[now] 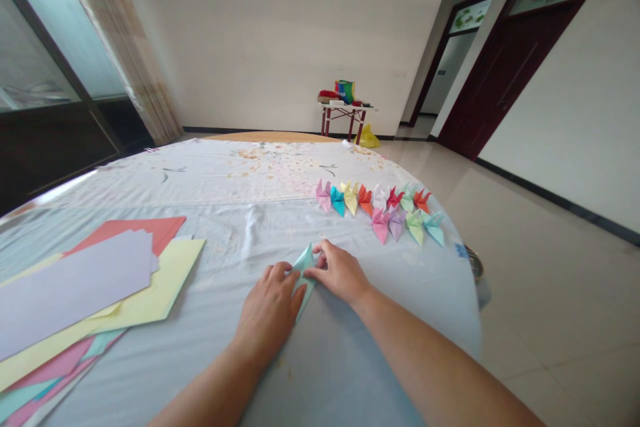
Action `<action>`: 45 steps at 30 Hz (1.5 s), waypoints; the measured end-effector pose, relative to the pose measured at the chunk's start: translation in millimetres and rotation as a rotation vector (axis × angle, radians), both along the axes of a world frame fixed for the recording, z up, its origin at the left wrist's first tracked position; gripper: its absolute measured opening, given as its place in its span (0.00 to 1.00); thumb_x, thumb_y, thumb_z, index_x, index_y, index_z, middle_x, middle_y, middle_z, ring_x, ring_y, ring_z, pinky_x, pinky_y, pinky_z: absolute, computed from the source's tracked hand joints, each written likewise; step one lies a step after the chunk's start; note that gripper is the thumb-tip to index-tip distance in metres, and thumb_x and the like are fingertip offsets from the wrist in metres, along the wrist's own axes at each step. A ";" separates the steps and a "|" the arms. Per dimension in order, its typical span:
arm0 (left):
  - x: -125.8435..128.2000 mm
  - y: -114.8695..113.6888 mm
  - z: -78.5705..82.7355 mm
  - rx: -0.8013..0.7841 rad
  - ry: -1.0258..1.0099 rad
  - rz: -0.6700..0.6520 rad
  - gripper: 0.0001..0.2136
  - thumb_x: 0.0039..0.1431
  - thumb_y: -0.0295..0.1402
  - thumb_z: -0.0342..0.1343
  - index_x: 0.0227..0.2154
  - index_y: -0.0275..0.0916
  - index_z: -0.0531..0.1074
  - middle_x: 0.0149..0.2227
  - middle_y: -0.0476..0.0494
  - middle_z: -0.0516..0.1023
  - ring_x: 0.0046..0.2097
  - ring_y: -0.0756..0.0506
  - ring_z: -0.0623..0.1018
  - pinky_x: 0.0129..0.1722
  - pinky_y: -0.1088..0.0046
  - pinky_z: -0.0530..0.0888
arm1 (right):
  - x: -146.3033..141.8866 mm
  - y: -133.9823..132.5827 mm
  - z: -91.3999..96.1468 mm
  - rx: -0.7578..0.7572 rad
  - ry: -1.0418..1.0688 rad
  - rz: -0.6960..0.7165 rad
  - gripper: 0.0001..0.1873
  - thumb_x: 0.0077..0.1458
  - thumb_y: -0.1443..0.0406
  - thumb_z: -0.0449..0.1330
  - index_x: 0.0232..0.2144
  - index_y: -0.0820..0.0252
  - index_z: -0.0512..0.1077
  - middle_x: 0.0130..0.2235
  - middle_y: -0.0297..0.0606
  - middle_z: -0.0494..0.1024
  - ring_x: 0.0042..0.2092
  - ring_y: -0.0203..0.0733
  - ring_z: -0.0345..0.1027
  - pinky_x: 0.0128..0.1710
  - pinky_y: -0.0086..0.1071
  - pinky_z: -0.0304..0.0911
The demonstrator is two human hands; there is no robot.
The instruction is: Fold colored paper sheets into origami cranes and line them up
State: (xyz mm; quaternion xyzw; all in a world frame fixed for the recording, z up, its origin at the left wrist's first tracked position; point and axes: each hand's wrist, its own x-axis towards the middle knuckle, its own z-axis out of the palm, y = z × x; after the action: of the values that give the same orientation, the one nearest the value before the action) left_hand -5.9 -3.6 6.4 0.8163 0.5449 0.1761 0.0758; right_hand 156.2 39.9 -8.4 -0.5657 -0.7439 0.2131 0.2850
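Observation:
A partly folded piece of light teal paper (305, 267) lies on the pale tablecloth (240, 213) in front of me. My left hand (269, 310) presses down on its near side with the fingers curled over the fold. Fingertips of my right hand (339, 271) pinch the paper's right edge against the table. Most of the paper is hidden under the two hands; only a pointed tip sticks up between them.
Several finished paper cranes (380, 208) in mixed colours stand in two rows at the right. A stack of coloured paper sheets (85, 293) lies at the left. The table's right edge (470, 280) drops to a tiled floor. A small red table (345, 113) stands by the far wall.

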 end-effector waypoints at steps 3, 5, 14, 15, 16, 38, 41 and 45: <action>-0.9 -3.7 -2.3 0.004 0.017 -0.009 0.15 0.59 0.37 0.42 0.43 0.41 0.69 0.46 0.39 0.69 0.47 0.42 0.68 0.47 0.63 0.65 | 0.5 2.4 -3.3 0.032 0.026 0.027 0.15 0.44 0.60 0.64 0.36 0.55 0.68 0.30 0.32 0.73 0.32 0.36 0.66 0.32 0.28 0.56; -0.7 -4.5 -3.0 0.007 0.022 -0.016 0.15 0.59 0.38 0.41 0.43 0.40 0.69 0.46 0.39 0.68 0.47 0.42 0.68 0.48 0.63 0.65 | 0.6 4.5 -5.4 0.046 0.046 0.046 0.13 0.45 0.62 0.63 0.36 0.56 0.69 0.30 0.33 0.73 0.32 0.36 0.66 0.32 0.28 0.57; 5.9 -11.7 5.7 0.034 0.151 0.073 0.16 0.58 0.40 0.43 0.43 0.41 0.69 0.45 0.39 0.70 0.45 0.39 0.69 0.44 0.59 0.64 | -1.8 9.6 -5.4 0.107 0.008 0.129 0.10 0.48 0.65 0.61 0.37 0.56 0.70 0.33 0.33 0.73 0.35 0.36 0.65 0.36 0.27 0.58; 6.6 -12.1 6.0 0.046 0.158 0.072 0.16 0.57 0.39 0.44 0.43 0.41 0.70 0.46 0.39 0.70 0.46 0.39 0.68 0.44 0.59 0.63 | -2.0 9.2 -4.9 0.110 -0.004 0.135 0.10 0.49 0.65 0.60 0.36 0.57 0.70 0.33 0.33 0.73 0.35 0.36 0.65 0.36 0.27 0.58; 7.1 -12.1 5.8 0.058 0.162 0.069 0.15 0.57 0.39 0.44 0.42 0.41 0.70 0.47 0.39 0.69 0.47 0.39 0.68 0.45 0.59 0.63 | -2.0 8.7 -4.5 0.113 -0.014 0.140 0.09 0.49 0.65 0.60 0.36 0.57 0.71 0.33 0.34 0.73 0.35 0.36 0.65 0.36 0.27 0.58; 10.6 -10.8 -5.1 0.091 0.260 0.036 0.13 0.59 0.34 0.43 0.43 0.37 0.68 0.54 0.39 0.67 0.55 0.41 0.65 0.51 0.59 0.62 | -3.1 15.0 -14.9 0.239 -0.206 0.192 0.14 0.55 0.63 0.54 0.44 0.53 0.71 0.39 0.39 0.67 0.43 0.40 0.60 0.46 0.34 0.56; 10.7 -10.9 -4.8 0.084 0.256 0.023 0.13 0.59 0.33 0.43 0.42 0.36 0.69 0.55 0.38 0.66 0.55 0.41 0.65 0.50 0.59 0.62 | -4.8 16.7 -13.0 0.217 -0.228 0.186 0.15 0.55 0.64 0.53 0.45 0.55 0.70 0.39 0.39 0.67 0.43 0.40 0.60 0.46 0.34 0.56; 10.3 -12.1 -6.1 0.079 0.235 0.021 0.12 0.59 0.32 0.44 0.41 0.37 0.69 0.55 0.40 0.66 0.55 0.42 0.65 0.50 0.59 0.62 | -6.3 19.8 -10.2 0.189 -0.238 0.184 0.15 0.55 0.65 0.53 0.46 0.57 0.69 0.39 0.40 0.68 0.43 0.40 0.60 0.47 0.33 0.56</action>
State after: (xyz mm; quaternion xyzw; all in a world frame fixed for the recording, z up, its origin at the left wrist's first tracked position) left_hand 4.3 -15.7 0.3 0.8279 0.5511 0.1014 -0.0227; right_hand 149.9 59.7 -18.6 -0.4874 -0.8376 0.0987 0.2260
